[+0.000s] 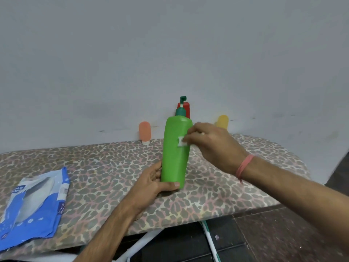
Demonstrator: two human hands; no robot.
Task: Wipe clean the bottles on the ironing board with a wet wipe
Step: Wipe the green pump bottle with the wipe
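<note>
Near the middle of the ironing board (pixel 217 197), a green bottle (pixel 175 152) stands upright, tilted slightly, its base on or just above the leopard-print cover; which one cannot be told. Its dark green pump (pixel 181 106) sits on top, nozzle raised.

At the base, the left hand (pixel 151 183) holds the bottle: the thumb curls across the front near the bottom edge and the fingers wrap round the left side, so this grip is closed on the bottle.

On the bottle's upper right side, the right hand (pixel 211 146) pinches a small folded white wipe (pixel 182 142) between fingertips and thumb and presses it against the green plastic. This grip is closed on the wipe. A pink thread band (pixel 244 165) circles the right wrist.

Along the far edge of the board, against the grey wall (pixel 170 44), three more bottles stand. An orange one (pixel 144 132) rests cap-down to the left of the green bottle. A red one (pixel 186 109) is directly behind the green bottle and mostly hidden by it. A yellow one (pixel 222 121) shows just above the right hand, its lower part hidden.

At the board's left end lies a blue and white wipes pack (pixel 35 205), flat and apparently opened, well apart from the bottles.

Below the near edge, white board legs (pixel 209 239) and dark floor (pixel 283 239) are visible.
</note>
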